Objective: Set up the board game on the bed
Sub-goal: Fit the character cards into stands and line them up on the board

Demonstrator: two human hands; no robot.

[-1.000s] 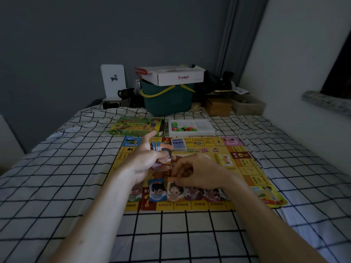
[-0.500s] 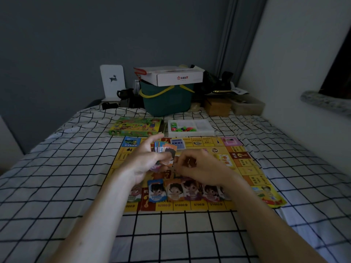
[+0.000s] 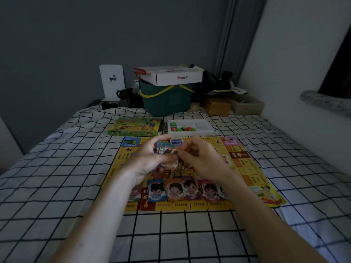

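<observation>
Two bare forearms reach into view from the bottom edge, one from the lower left and one from the lower right; no sleeve, cuff or glove shows on either arm up to where the picture cuts them off; the left hand point(image 3: 150, 160) and the right hand point(image 3: 204, 162) are both bare, with no ring, watch, bracelet or strap visible at the fingers or wrists; the forearms look slender and smooth; the dim light leaves the nails and finer detail of the fingers too soft to make out.
</observation>
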